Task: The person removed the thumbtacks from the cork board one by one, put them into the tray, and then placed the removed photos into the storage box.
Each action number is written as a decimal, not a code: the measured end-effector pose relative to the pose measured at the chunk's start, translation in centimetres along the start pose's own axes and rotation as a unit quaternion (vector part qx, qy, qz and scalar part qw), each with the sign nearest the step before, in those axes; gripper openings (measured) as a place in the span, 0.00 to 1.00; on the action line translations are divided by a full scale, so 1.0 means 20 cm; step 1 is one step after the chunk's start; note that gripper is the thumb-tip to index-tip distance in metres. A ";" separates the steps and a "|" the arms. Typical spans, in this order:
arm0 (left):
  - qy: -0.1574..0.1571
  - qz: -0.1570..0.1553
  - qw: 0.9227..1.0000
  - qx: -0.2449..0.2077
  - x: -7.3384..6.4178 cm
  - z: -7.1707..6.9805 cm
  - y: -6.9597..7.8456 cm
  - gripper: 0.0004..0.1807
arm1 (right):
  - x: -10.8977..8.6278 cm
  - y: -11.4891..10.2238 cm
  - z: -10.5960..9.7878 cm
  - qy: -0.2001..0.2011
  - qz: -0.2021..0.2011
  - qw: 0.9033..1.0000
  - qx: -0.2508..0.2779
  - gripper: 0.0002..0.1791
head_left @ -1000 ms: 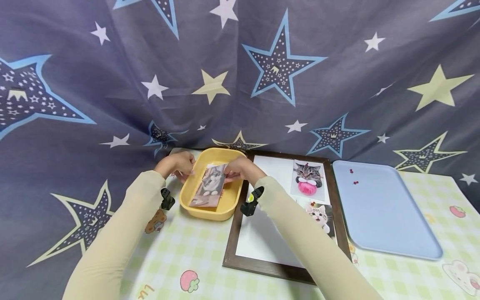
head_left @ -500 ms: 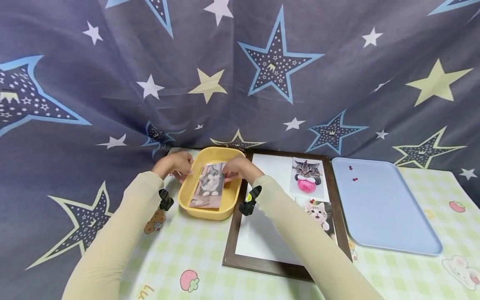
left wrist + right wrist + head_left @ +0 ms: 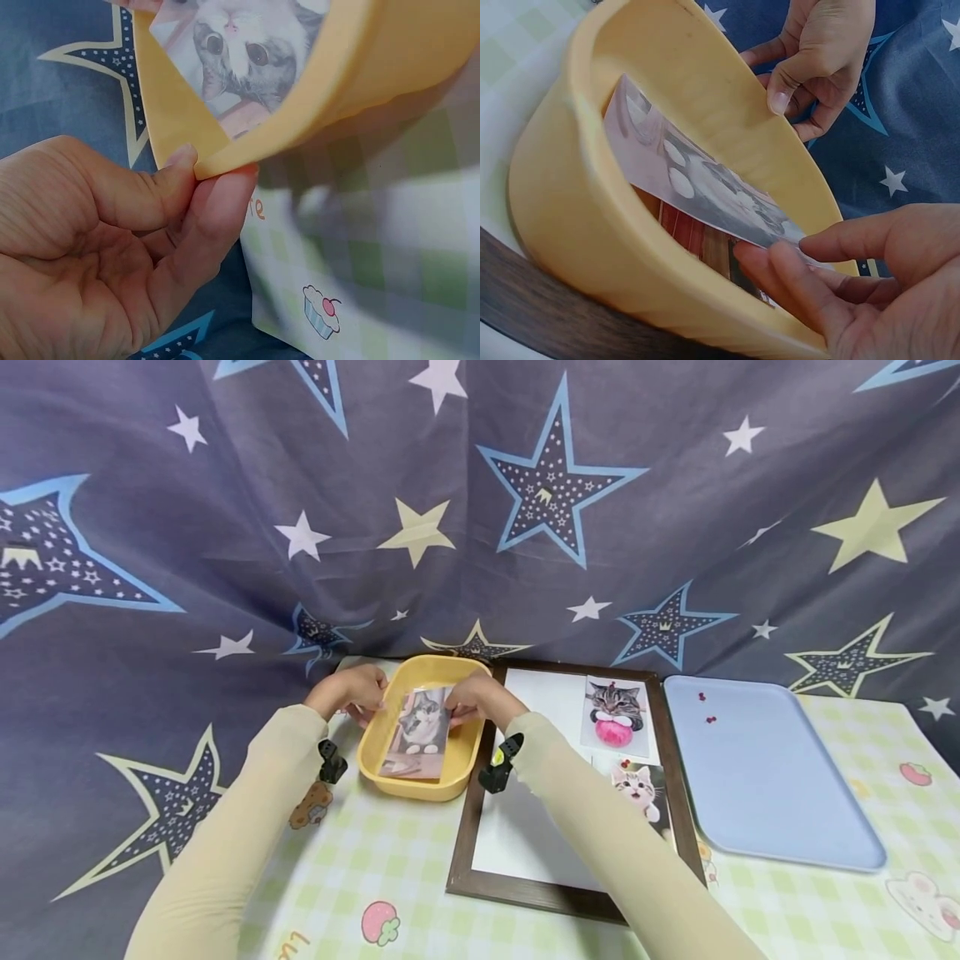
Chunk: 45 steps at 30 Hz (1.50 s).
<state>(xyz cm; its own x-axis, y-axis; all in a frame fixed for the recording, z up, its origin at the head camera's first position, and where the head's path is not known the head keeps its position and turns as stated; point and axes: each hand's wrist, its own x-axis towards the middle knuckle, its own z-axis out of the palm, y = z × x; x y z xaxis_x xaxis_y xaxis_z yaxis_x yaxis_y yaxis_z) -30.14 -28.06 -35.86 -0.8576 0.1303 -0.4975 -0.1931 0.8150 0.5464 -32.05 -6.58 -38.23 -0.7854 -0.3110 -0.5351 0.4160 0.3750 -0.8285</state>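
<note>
A yellow plastic basin point(image 3: 390, 785) stands on the checked tablecloth, left of the framed board. My left hand point(image 3: 112, 225) pinches its rim between thumb and fingers. Inside the basin my right hand point(image 3: 885, 277) pinches the edge of a cat photo point(image 3: 420, 739), thumb on one face and fingers on the other. The right wrist view shows the photo tilted, one end near the basin wall. Beneath it lies another picture with red and brown stripes point(image 3: 697, 240), mostly hidden by the photo.
Right of the basin lies a dark-framed white board point(image 3: 540, 843) bearing a tabby photo point(image 3: 617, 714) and a kitten photo point(image 3: 637, 793), each with a red pin. Farther right, a pale blue tray point(image 3: 772, 777) holds red pushpins point(image 3: 711, 720). A star-patterned curtain point(image 3: 480, 510) hangs behind.
The cat photo has turned slightly in the right hand, its lower end swinging a little to the right. The left hand keeps its hold on the basin rim.
</note>
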 end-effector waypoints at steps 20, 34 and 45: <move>0.014 -0.011 1.000 0.007 0.01 0.02 0.00 0.07 | -0.02 0.01 0.01 0.005 -0.008 1.000 -0.027 0.18; 0.016 -0.015 1.000 0.016 0.01 0.01 0.00 0.05 | -0.05 0.02 0.05 0.039 -0.035 0.995 -0.086 0.16; 0.015 -0.021 1.000 0.018 0.01 0.00 0.00 0.03 | -0.04 0.01 0.05 0.040 -0.034 0.994 -0.100 0.15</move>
<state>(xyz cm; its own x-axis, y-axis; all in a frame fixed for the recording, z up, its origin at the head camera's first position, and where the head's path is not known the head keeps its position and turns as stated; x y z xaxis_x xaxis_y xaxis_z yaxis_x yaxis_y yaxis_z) -30.22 -28.01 -36.01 -0.8629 0.0800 -0.4989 -0.2122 0.8387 0.5016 -30.83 -7.04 -38.09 -0.8461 -0.2746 -0.4568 0.2668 0.5237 -0.8090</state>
